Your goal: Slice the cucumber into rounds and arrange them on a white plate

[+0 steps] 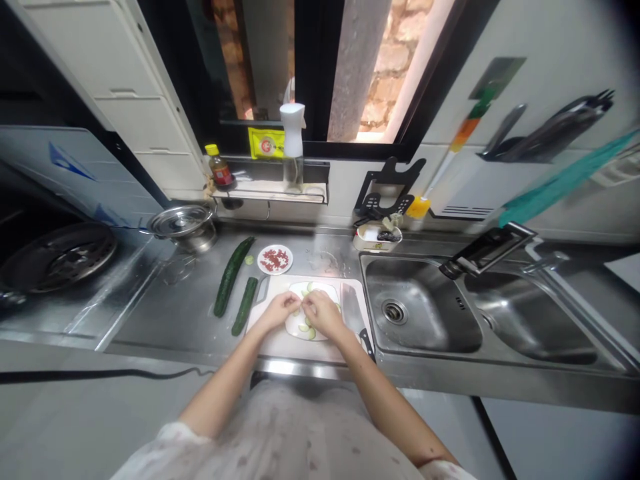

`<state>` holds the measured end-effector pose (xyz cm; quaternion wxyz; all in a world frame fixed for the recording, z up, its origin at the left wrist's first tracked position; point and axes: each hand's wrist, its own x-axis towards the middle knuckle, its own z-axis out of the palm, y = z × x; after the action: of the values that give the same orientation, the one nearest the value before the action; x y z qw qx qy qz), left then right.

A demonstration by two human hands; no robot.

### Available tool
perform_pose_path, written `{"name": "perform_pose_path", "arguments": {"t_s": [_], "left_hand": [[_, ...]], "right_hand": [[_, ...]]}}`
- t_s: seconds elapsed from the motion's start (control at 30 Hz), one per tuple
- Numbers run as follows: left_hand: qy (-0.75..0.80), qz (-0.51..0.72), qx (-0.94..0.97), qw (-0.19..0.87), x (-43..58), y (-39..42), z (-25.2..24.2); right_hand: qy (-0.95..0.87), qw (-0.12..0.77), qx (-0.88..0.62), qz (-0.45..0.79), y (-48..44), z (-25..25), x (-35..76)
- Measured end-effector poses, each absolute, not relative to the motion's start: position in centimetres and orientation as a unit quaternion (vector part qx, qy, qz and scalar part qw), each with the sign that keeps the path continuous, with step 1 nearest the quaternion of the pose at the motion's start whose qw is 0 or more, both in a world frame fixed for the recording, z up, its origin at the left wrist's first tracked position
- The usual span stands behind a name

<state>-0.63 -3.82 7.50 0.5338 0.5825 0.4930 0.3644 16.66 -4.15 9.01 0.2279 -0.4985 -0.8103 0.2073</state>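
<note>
Both my hands meet over a white plate (325, 291) on a white cutting board (280, 345). My left hand (281, 309) and my right hand (322, 313) have their fingers pinched together at cucumber slices (306, 328) lying on the plate. A cleaver (354, 313) lies on the board's right side, right of my right hand. Two cucumbers rest on the steel counter left of the board, a long one (231, 275) and a shorter one (245, 305).
A small plate of red chopped bits (275, 259) stands behind the board. A double sink (420, 310) lies to the right, a lidded pot (184, 225) and a stove (55, 257) to the left. Bottles (293, 143) stand on the window shelf.
</note>
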Motion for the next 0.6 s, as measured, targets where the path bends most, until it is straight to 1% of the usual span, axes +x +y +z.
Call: {"name": "perform_pose_path", "arguments": {"t_s": [0.33,0.5,0.6], "left_hand": [[0.525,0.330,0.602,0.502,-1.0,-4.2,6.8],[0.525,0.331,0.605,0.499,-1.1,-4.1,6.3],[0.545,0.345,0.599,0.475,-1.3,-3.9,5.8]], "right_hand": [[-0.837,0.186,-0.476,0.196,-3.9,8.5,16.5],[-0.833,0.171,-0.485,0.206,-3.5,8.2,16.2],[-0.828,0.158,-0.497,0.209,-3.2,7.9,16.0]]}}
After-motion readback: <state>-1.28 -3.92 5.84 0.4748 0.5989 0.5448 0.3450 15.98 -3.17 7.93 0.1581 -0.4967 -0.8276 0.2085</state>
